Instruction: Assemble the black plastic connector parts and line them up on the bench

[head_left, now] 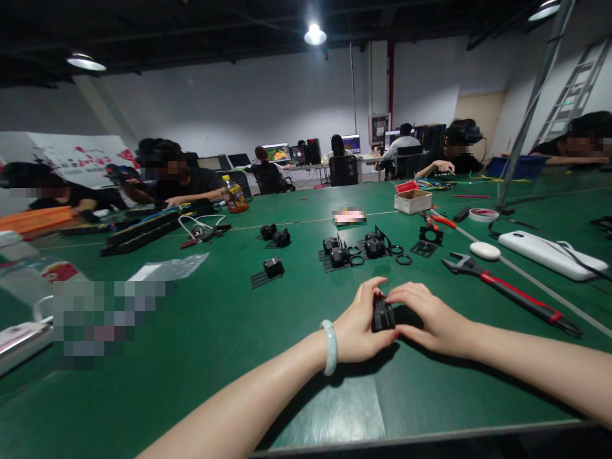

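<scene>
A small black plastic part (382,313) is held low over the green table (215,370), between my two hands. My left hand (361,325), with a pale bangle at the wrist, wraps its fingers and thumb around the part's left side. My right hand (433,319) grips the same part from the right, thumb below and fingers above. The fingers hide much of its shape. Beyond my hands lie several similar black parts (339,254) with thin prongs, black rings (404,259) and a flat black bracket (427,242).
An adjustable wrench (516,294) with red-black handle lies right, near a white oval object (484,250), a white power bank (549,254) and a tape roll (484,215). A small box (412,200) stands farther back. A plastic bag (167,266) lies left. Other people sit around the table.
</scene>
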Action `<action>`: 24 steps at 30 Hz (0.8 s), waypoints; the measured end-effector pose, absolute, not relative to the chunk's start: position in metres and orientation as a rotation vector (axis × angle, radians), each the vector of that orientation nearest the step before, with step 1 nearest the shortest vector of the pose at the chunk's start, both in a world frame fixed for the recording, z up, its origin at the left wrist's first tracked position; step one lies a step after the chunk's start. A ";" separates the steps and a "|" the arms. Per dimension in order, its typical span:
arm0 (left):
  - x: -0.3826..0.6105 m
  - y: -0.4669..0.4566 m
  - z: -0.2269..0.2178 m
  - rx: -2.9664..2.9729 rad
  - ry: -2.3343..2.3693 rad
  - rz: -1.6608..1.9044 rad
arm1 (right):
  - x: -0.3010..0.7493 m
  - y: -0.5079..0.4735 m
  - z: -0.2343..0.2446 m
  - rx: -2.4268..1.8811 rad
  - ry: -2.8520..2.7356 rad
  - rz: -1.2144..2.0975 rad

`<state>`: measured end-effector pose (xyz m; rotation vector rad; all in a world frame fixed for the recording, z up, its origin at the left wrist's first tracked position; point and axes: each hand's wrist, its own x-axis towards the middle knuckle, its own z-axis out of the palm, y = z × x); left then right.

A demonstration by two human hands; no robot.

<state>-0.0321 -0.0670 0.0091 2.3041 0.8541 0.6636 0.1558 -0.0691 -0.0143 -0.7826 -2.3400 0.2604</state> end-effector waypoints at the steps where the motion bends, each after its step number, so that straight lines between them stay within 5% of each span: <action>1: -0.032 -0.067 0.009 2.308 0.853 0.663 | 0.156 -0.069 -0.014 -0.785 -2.337 0.271; 24: -0.034 -0.064 0.007 2.355 0.831 0.667 | 0.155 -0.069 -0.010 -0.840 -2.278 0.453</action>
